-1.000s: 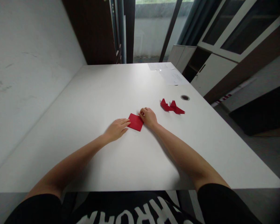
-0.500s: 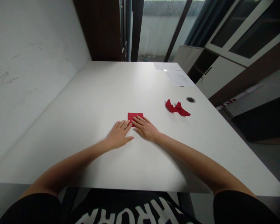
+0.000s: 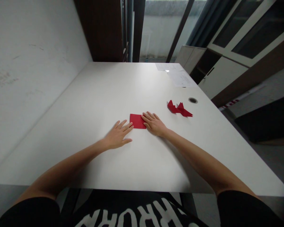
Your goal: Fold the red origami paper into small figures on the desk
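I observe remotely: left hand [image 3: 117, 136] touching the lower-left corner of red paper [image 3: 135, 121], right hand [image 3: 155, 125] flat across its right edge, both unclenched

White table [image 3: 104, 94], red paper [image 3: 136, 121], folded red shapes [image 3: 184, 112], pale sheets [image 3: 181, 78]

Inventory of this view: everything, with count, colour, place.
paper square: 1, red, between the hands
folded paper shapes: apparently 2, red, table's right side
table: 1, white, centre
cable hole: 1, dark inside, near table's right edge
paper sheets: apparently 2, white, far right corner
wall: 1, pale, left
tall furniture: 1, dark brown, back left
window: 1, clear, back
curtain: blue-grey, right of window
cabinets: several, white, back right
left hand: 1, bare, at square's left edge
right hand: 1, bare, on square's right side
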The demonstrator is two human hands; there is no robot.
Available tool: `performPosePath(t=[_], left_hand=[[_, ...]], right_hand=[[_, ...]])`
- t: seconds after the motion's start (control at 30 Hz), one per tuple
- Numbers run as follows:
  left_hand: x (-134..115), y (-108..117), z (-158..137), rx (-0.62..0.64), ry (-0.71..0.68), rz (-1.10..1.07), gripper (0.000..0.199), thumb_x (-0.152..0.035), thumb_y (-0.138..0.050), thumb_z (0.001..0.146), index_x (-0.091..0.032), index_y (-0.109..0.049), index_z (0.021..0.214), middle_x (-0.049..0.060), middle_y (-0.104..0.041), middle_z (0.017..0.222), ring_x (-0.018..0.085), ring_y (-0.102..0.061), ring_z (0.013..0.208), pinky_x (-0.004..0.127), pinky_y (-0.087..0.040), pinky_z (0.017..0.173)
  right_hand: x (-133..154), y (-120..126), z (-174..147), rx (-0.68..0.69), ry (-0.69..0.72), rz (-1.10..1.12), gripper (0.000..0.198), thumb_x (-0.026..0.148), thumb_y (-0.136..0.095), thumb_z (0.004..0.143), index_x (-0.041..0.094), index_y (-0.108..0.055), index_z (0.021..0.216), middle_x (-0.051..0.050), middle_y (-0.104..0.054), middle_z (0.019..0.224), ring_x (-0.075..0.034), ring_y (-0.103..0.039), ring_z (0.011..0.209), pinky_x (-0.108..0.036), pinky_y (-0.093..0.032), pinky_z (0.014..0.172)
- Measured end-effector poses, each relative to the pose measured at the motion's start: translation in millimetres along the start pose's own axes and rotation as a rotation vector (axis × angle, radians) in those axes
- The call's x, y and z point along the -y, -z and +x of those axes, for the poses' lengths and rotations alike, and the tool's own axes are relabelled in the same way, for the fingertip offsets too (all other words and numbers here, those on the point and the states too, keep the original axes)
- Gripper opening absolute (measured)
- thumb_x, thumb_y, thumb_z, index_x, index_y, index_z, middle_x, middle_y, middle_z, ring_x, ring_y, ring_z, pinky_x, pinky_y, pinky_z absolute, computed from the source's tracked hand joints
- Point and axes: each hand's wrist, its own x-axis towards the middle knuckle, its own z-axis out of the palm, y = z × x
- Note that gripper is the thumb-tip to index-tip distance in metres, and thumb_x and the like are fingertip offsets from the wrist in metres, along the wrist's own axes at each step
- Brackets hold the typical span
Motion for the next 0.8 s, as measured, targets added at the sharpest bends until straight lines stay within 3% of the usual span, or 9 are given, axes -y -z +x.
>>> performPosePath(t=[0.07,0.23,0.33,0.47,0.6,0.7,0.8], left_hand=[[1.4,-1.7,0.9,-0.002,0.008,-0.021,0.069,-0.064,-0.033,0.1,-0.03,-0.029,0.16,0.003,-0.023,0.169,0.031,-0.013,0.157,0.053,-0.009,0.126],[3.0,-5.6,1.2,-0.047,-0.001,-0.077,0.067,-0.062,-0.042,0.099,-0.029,-0.035,0.157,0.007,-0.029,0.167,0.033,-0.02,0.155,0.055,-0.012,0.125],[5.8,-2.6,5.3,-0.075,-0.04,-0.114,0.063,-0.059,-0.047,0.098,-0.028,-0.043,0.152,0.009,-0.036,0.163,0.034,-0.027,0.151,0.057,-0.015,0.124],[12.9,5.5,22.5,-0.124,-0.128,-0.179,0.043,-0.05,-0.052,0.098,-0.025,-0.061,0.132,0.012,-0.054,0.142,0.032,-0.043,0.138,0.053,-0.03,0.118],[19.5,6.9,42.8,-0.167,-0.178,-0.273,0.024,-0.034,-0.051,0.099,-0.022,-0.067,0.112,0.012,-0.061,0.122,0.026,-0.055,0.119,0.045,-0.045,0.105],[21.3,0.4,50.4,-0.189,-0.143,-0.271,0.027,-0.031,-0.046,0.101,-0.02,-0.064,0.117,0.012,-0.06,0.128,0.025,-0.055,0.121,0.043,-0.044,0.108],[22.2,-7.7,53.6,-0.174,-0.074,-0.212,0.041,-0.036,-0.041,0.103,-0.017,-0.056,0.135,0.014,-0.052,0.148,0.026,-0.046,0.138,0.046,-0.034,0.118]], right_hand=[[6.6,0.0,-3.4,-0.029,0.011,-0.004,0.059,0.044,-0.027,0.107,0.022,-0.027,0.161,-0.008,-0.027,0.166,-0.03,-0.021,0.156,-0.057,-0.023,0.125],[25.0,-3.9,-27.3,0.001,0.204,0.042,0.065,0.05,-0.03,0.107,0.022,-0.015,0.164,-0.009,-0.025,0.167,-0.027,-0.021,0.156,-0.055,-0.021,0.126],[16.2,-3.7,-39.8,0.009,0.18,0.039,0.071,0.055,-0.034,0.105,0.022,-0.012,0.164,-0.011,-0.019,0.168,-0.03,-0.021,0.156,-0.057,-0.022,0.125],[6.4,0.5,-43.3,-0.014,0.13,0.022,0.075,0.056,-0.036,0.104,0.022,-0.009,0.164,-0.012,-0.017,0.168,-0.032,-0.019,0.156,-0.059,-0.021,0.125],[22.8,2.1,-39.9,0.013,0.234,0.049,0.071,0.054,-0.034,0.105,0.021,-0.01,0.164,-0.01,-0.019,0.168,-0.029,-0.018,0.157,-0.055,-0.02,0.126],[35.1,0.3,-38.8,0.029,0.247,0.073,0.069,0.053,-0.033,0.106,0.02,-0.014,0.164,-0.012,-0.021,0.167,-0.028,-0.019,0.156,-0.056,-0.019,0.126],[38.2,-0.7,-39.1,0.04,0.233,0.083,0.069,0.052,-0.034,0.106,0.019,-0.017,0.163,-0.013,-0.021,0.167,-0.029,-0.019,0.156,-0.057,-0.02,0.126]])
